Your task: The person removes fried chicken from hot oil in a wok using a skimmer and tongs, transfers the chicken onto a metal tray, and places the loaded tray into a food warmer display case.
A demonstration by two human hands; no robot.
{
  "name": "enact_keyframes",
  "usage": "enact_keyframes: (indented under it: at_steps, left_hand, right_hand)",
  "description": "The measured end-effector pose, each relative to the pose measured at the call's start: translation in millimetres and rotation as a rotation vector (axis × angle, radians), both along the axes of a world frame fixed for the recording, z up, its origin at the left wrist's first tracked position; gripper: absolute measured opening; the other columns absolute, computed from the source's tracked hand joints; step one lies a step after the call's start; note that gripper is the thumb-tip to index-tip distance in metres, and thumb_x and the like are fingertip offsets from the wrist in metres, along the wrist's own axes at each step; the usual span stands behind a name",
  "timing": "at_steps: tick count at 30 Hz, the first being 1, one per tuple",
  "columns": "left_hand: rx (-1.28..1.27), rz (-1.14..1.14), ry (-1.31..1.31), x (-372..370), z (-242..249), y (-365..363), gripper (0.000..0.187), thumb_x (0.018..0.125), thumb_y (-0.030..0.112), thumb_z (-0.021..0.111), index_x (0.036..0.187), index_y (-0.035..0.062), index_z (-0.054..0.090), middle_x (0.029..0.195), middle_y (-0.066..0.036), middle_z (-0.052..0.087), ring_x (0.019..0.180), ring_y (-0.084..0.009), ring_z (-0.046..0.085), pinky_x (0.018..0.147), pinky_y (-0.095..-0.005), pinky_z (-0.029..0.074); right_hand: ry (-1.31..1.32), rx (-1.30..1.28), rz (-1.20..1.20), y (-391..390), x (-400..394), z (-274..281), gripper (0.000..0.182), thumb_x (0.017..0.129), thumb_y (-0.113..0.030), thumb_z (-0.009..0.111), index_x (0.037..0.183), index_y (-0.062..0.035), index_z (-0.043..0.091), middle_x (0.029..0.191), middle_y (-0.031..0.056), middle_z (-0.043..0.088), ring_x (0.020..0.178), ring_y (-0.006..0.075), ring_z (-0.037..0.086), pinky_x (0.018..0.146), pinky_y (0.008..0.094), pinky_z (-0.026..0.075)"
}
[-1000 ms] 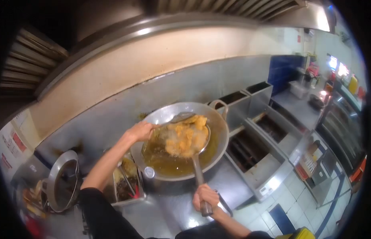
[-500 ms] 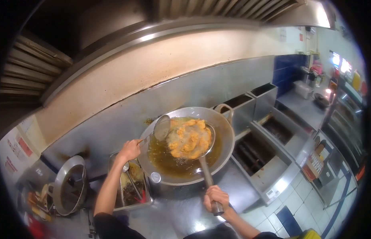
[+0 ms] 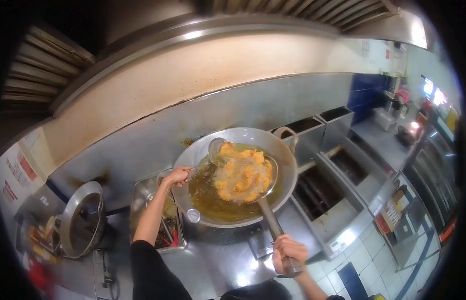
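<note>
A large wok point(image 3: 233, 134) of bubbling oil point(image 3: 208, 195) is in front of me. Golden, battered fried pieces point(image 3: 243, 175) are gathered in its middle, resting on a broad skimmer whose rim point(image 3: 276, 175) curves round their right side. My right hand point(image 3: 289, 250) is wrapped round the skimmer's thick handle point(image 3: 271, 220), low in front of the wok. My left hand point(image 3: 180, 176), at the wok's left rim, grips a ladle. The ladle's round bowl point(image 3: 218, 150) is against the upper left of the fried pieces. A small round disc point(image 3: 193, 215) sits at the near-left rim.
Left of the wok is a metal tray point(image 3: 182, 235) with utensils and a red-handled tool point(image 3: 172, 240). A second wok point(image 3: 83, 220) stands farther left. Deep fryers point(image 3: 320, 195) line the right side. A steel splashback point(image 3: 158, 135) runs behind; an extractor hood point(image 3: 193, 35) hangs overhead.
The ladle has shifted up and right along the fried pieces, with my left hand reaching farther over the rim. My right hand and the skimmer's handle end have swung slightly right.
</note>
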State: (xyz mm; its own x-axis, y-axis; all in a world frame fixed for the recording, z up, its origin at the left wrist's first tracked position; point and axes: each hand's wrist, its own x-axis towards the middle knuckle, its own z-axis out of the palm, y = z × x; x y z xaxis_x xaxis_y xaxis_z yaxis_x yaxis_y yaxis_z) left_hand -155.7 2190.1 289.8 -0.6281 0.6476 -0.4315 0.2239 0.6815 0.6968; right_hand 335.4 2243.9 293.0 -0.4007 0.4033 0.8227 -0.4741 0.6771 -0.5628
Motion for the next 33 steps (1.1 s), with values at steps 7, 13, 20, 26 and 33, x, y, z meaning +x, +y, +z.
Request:
enact_keyframes:
  at_steps: [7, 13, 20, 26, 33]
  left_hand:
    - [0.094, -0.191, 0.101, -7.4, -0.8, 30.2, 0.039, 0.101, 0.025, 0.040, 0.138, 0.0223, 0.052, 0.064, -0.001, 0.049, 0.049, -0.0111, 0.041, 0.044, -0.0273, 0.037]
    - [0.190, -0.577, 0.627, 9.8, 32.8, 34.2, 0.037, 0.098, 0.020, 0.044, 0.133, 0.0139, 0.055, 0.094, -0.014, 0.066, 0.087, -0.0288, 0.062, 0.081, -0.0389, 0.049]
    - [0.087, -0.630, 0.865, 45.4, 89.7, 6.3, 0.037, 0.093, 0.015, 0.045, 0.127, 0.0124, 0.060, 0.109, -0.021, 0.065, 0.098, -0.0424, 0.062, 0.092, -0.0484, 0.047]
    - [-0.008, -0.470, 0.978, 68.6, 116.9, -1.8, 0.036, 0.093, 0.016, 0.046, 0.126, 0.0188, 0.061, 0.104, -0.022, 0.066, 0.095, -0.0420, 0.062, 0.088, -0.0506, 0.048]
    - [-0.073, -0.314, 1.040, 89.9, 69.9, 46.0, 0.040, 0.093, 0.016, 0.045, 0.131, 0.0224, 0.057, 0.103, -0.021, 0.066, 0.097, -0.0395, 0.063, 0.084, -0.0500, 0.050]
  right_hand:
    - [0.004, -0.009, -0.007, -2.8, -1.0, 1.0, 0.026, 0.068, 0.010, 0.057, 0.051, -0.0037, 0.042, 0.053, 0.0099, 0.051, 0.048, 0.0225, 0.054, 0.062, 0.0353, 0.051]
    - [0.042, 0.049, -0.089, -9.2, -27.7, -30.8, 0.028, 0.063, 0.013, 0.063, 0.055, -0.0040, 0.043, 0.056, 0.0087, 0.052, 0.051, 0.0234, 0.055, 0.065, 0.0345, 0.052]
    - [0.068, 0.081, -0.075, -25.8, -59.5, -53.6, 0.023, 0.067, 0.009, 0.065, 0.059, -0.0030, 0.047, 0.061, 0.0089, 0.053, 0.056, 0.0237, 0.056, 0.067, 0.0359, 0.052]
    - [0.050, 0.080, -0.096, -28.0, -64.3, -66.9, 0.020, 0.070, 0.005, 0.069, 0.065, -0.0009, 0.051, 0.068, 0.0112, 0.055, 0.064, 0.0265, 0.058, 0.076, 0.0405, 0.052]
    - [-0.296, -0.748, 0.015, -63.0, -12.0, -40.3, 0.051, 0.077, -0.001, 0.070, 0.124, -0.0016, 0.048, 0.125, 0.0166, 0.055, 0.124, 0.0342, 0.051, 0.104, 0.0476, 0.041]
